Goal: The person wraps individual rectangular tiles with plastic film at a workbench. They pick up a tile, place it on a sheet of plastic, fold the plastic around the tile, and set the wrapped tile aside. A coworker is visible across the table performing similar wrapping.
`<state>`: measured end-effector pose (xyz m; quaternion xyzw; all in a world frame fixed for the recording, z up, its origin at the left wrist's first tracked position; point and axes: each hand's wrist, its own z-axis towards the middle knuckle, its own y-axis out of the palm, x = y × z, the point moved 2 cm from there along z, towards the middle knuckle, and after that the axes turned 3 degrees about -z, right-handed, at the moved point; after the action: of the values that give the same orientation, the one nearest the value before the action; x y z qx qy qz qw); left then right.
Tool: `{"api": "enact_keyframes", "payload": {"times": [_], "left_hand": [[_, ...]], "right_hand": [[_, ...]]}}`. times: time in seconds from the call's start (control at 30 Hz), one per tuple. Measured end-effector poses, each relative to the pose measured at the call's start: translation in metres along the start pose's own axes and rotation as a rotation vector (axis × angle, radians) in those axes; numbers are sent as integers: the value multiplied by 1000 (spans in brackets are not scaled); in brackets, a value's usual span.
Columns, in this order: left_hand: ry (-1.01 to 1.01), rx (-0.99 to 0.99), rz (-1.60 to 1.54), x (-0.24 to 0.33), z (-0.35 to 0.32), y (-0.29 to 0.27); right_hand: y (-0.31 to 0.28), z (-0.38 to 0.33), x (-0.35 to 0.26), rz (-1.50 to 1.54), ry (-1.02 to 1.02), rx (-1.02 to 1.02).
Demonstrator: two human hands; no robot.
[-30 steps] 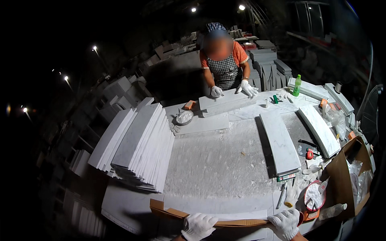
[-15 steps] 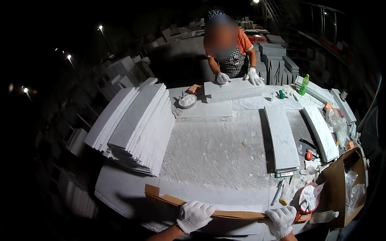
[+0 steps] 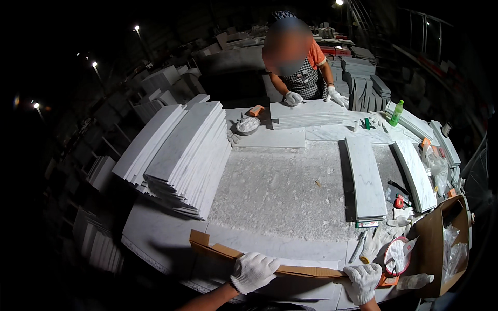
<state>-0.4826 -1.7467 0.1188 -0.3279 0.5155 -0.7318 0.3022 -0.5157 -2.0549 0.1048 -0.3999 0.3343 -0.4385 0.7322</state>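
A long brown cardboard strip (image 3: 302, 270) lies across the table's near edge, its left end notched and folded up. My left hand (image 3: 254, 271), in a white knitted glove, is closed over the strip's middle with the fingers on its far side. At the strip's right end, my right hand (image 3: 362, 282), gloved alike, is curled over it. The palms hide part of both grips. Beyond the strip, a white marble slab (image 3: 290, 249) forms the table's near border. Close to my right hand is a red-rimmed bowl of white paste (image 3: 397, 256).
Tall stacks of marble strips (image 3: 181, 150) stand at left; single marble strips (image 3: 366, 179) lie at right. An open cardboard box (image 3: 433, 246) and a plastic bottle (image 3: 415, 282) are beside my right hand. Across the table, a co-worker (image 3: 303, 78) in white gloves leans over stacked slabs (image 3: 308, 111).
The whole view has shifted slightly. Both my hands stay on the cardboard strip. The co-worker's hand at the right of the stacked slabs has moved a little and looks more spread.
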Motion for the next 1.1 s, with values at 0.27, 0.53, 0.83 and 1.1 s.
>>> {"api": "enact_keyframes", "payload": {"times": [0.27, 0.53, 0.83, 1.1], "left_hand": [[21, 3, 40, 9, 0, -10], [-144, 126, 342, -36, -33, -65], [-166, 35, 196, -74, -83, -46], [-140, 181, 279, -74, -109, -45]], "right_hand": [[-1, -4, 2, 18, -28, 13], [-3, -19, 4, 3, 11, 59], [-7, -13, -9, 27, -79, 60], [2, -7, -4, 51, -141, 55]]}}
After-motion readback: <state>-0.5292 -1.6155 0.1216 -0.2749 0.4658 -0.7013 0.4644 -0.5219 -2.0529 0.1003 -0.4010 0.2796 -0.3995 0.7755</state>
